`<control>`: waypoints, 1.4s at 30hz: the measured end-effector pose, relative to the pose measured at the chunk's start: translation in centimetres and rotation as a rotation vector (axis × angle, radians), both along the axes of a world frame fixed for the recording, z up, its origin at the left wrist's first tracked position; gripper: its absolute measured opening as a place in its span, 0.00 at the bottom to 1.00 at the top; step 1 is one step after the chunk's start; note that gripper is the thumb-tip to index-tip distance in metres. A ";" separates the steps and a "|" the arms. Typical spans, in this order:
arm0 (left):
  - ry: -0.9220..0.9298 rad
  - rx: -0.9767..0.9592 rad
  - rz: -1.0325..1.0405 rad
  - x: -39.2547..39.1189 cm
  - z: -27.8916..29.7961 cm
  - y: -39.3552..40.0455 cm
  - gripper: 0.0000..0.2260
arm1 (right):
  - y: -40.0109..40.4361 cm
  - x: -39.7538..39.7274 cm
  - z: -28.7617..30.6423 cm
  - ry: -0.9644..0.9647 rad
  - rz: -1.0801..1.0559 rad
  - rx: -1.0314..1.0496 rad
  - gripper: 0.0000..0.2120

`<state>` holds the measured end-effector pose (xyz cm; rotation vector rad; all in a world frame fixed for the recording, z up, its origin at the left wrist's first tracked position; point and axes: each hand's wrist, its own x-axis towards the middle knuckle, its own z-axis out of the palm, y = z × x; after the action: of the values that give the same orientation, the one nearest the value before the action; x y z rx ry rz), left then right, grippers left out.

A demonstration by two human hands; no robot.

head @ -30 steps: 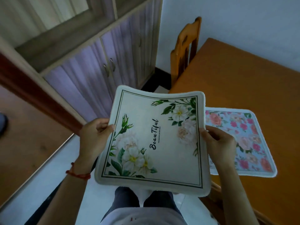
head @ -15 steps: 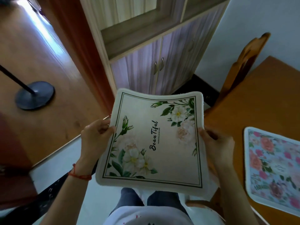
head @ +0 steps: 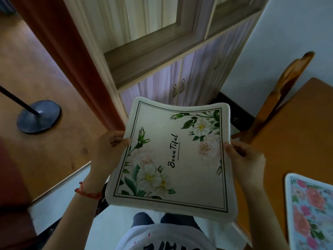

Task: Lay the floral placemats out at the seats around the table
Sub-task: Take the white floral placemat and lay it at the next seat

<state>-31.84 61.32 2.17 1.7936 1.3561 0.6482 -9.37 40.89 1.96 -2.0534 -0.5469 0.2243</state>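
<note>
I hold a cream placemat (head: 173, 159) printed with white flowers and the word "Beautiful" flat in front of my body, off the table. My left hand (head: 108, 152) grips its left edge, thumb on top. My right hand (head: 246, 159) grips its right edge the same way. A second placemat (head: 310, 210), pale blue with pink roses, lies flat on the wooden table (head: 288, 141) at the lower right, partly cut off by the frame edge.
A wooden chair (head: 286, 82) stands at the table's far left end, near the white wall. A cabinet with lilac doors (head: 189, 76) faces me. A round black stand base (head: 38, 115) sits on the wood floor at left.
The view has swung left, away from the table; the rose placemat has slid toward the right edge of the frame. Both hands keep the same hold on the cream placemat.
</note>
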 end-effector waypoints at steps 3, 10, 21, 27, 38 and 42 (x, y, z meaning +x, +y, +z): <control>-0.031 0.003 -0.005 3.0 0.1 1.8 0.08 | 1.1 2.5 0.0 0.025 -0.030 0.017 0.06; -0.060 0.018 -0.137 10.3 0.4 6.1 0.05 | 2.8 7.5 1.4 0.033 -0.129 0.069 0.05; -0.209 -0.007 -0.474 23.7 1.8 14.5 0.08 | 6.6 13.7 1.0 0.012 -0.421 0.051 0.06; -0.247 -0.094 -0.573 30.1 1.6 18.0 0.08 | 8.6 16.3 1.7 -0.007 -0.549 0.058 0.06; -0.252 -0.109 -0.748 42.0 1.4 19.3 0.09 | 8.9 24.4 2.2 -0.027 -0.670 0.011 0.07; -0.249 -0.085 -0.762 47.0 1.2 19.4 0.07 | 8.8 28.9 2.0 -0.007 -0.690 0.026 0.07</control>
<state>15.13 80.68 3.41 1.8957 0.4561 0.3641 19.55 49.70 3.96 -2.0912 0.1724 -0.1985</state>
